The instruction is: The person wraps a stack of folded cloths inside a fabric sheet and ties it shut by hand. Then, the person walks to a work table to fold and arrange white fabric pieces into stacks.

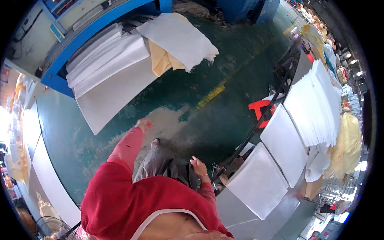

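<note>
My left hand (145, 123) is out in front over the floor, past my red sleeve. It is smeared, so its fingers do not show clearly, and I see nothing in it. Nearest to it is the pale board (114, 96) that juts from the blue machine, with a gap between them. My right hand (199, 166), with a band at the wrist, hangs near my dark grey trousers (154, 162). Its fingers are loosely bent and apart, holding nothing visible. To its right, white sheets (258, 180) lie flat on the table.
Folded white cloth (108, 60) and a yellow cloth (159, 60) lie at the blue machine (60, 74). A thick stack of white sheets (314, 106) stands on the right table. Under its edge is a red stool (260, 109). Green floor (200, 86) runs between them.
</note>
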Demonstrator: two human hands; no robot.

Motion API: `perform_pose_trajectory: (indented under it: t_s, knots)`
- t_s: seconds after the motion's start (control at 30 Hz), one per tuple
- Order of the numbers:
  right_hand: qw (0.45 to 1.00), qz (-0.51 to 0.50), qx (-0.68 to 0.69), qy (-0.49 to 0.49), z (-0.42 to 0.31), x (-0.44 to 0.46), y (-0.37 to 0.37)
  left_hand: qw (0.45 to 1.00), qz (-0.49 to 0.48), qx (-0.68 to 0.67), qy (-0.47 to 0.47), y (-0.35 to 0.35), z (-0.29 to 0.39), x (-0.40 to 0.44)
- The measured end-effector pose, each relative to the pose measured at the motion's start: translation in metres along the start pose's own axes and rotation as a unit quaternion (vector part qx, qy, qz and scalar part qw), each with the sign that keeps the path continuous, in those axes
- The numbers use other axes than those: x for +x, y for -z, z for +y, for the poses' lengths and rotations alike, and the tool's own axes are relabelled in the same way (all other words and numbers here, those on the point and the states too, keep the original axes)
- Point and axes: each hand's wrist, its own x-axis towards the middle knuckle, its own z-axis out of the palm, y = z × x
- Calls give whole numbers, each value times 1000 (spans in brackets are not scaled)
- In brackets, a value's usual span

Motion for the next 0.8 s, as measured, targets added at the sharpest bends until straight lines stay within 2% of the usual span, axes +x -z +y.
perform_pose_trajectory:
  t_s: [0.03, 0.1, 0.13, 0.17, 0.23, 0.3, 0.4, 0.5, 0.6, 0.7, 0.77, 0.8]
  knots:
    - [999, 33, -20, 22, 1, 5, -9, 982, 3, -190, -18, 34, 12, 23]
    - [997, 28, -65, -20, 0, 15, -22, 948, 67, -308, 35, 81, 64, 53]
    - [995, 26, -88, -42, -5, 22, -25, 939, 5, -344, 15, 123, 69, 95]
    - [991, -3, -95, -91, -19, 26, -23, 920, -18, -385, -65, 151, 74, 122]
    - [987, -8, -111, -115, -34, 39, -30, 899, 31, -428, -87, 188, 120, 150]
    - [985, -8, -118, -125, -44, 50, -42, 881, 30, -468, -58, 217, 159, 172]
    - [986, -11, -118, -117, -50, 73, -61, 870, 25, -489, -59, 235, 199, 218]
    - [985, -46, -130, -104, -62, 94, -76, 872, 15, -475, -120, 239, 226, 268]
    - [979, -84, -170, -74, -78, 124, -87, 816, 11, -578, -23, 219, 277, 256]
    - [974, -110, -191, -47, -110, 169, -101, 810, 22, -573, -120, 227, 245, 294]
    - [985, -119, -128, -12, -131, 203, -114, 861, 58, -472, -177, 203, 215, 252]
    - [989, -125, -81, -2, -142, 219, -124, 884, 14, -433, -175, 198, 187, 236]
